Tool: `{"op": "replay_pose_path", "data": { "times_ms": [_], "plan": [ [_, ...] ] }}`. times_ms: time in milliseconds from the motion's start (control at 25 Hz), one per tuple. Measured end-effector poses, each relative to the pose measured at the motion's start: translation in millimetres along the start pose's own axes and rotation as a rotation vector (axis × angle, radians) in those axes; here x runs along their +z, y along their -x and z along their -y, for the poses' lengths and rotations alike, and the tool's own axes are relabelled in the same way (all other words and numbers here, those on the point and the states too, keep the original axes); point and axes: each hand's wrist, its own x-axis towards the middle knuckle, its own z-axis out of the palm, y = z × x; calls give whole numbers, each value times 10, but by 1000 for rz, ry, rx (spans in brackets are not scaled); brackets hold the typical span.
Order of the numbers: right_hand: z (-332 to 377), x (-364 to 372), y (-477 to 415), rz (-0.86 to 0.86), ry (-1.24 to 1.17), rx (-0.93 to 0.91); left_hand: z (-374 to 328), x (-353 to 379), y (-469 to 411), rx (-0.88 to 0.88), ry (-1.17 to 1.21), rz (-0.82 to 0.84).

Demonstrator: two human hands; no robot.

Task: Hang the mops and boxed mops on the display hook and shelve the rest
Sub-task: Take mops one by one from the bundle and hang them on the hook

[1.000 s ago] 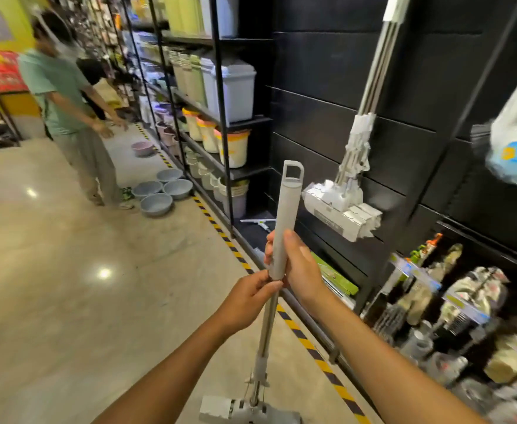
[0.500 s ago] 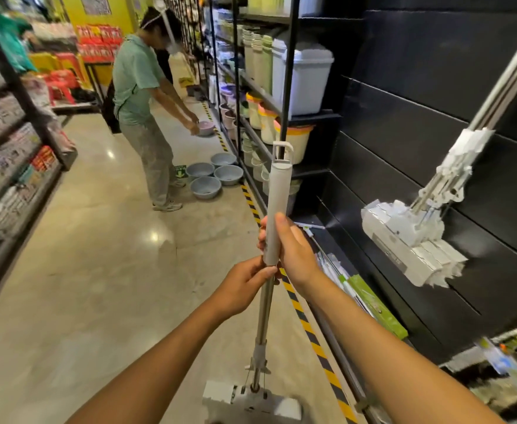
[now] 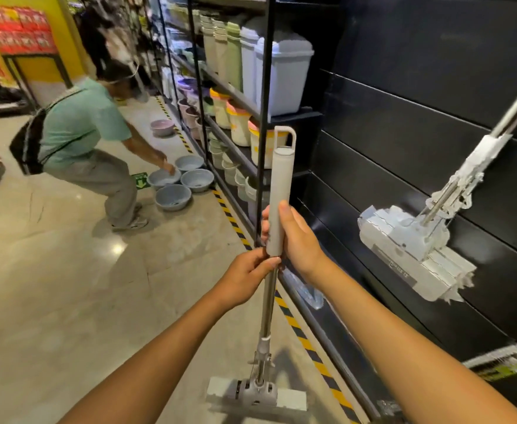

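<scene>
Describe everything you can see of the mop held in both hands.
The mop stands nearly upright. A pale grey grip with a hanging loop tops a shiny metal pole ending in a flat grey-and-white head low by the floor; contact there is unclear. The right hand wraps the grip's lower part; the left hand pinches the pole just beneath it.

Bright overhead light; floor (image 3: 67, 301) glare; edges blurred, warped

Retail shop, housewares aisle. Black metal shelving (image 3: 263, 123) stocked with lidded plastic bins (image 3: 281, 78) and buckets (image 3: 238, 123); basins (image 3: 173, 197) on the polished floor; black slatted display wall (image 3: 419, 123) bearing a hung mop (image 3: 416, 249); striped floor tape (image 3: 235, 228).
</scene>
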Motion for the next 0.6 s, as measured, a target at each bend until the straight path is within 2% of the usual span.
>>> {"op": "replay_pose_path", "data": {
  "times_ms": [320, 600],
  "plan": [
    [-112, -785, -1006, -250, 51, -35, 219, 99, -1392, 44, 32, 180],
    [53, -1770, -1834, -360, 37, -66, 201, 508, -2695, -3, 180, 344]
  ]
}}
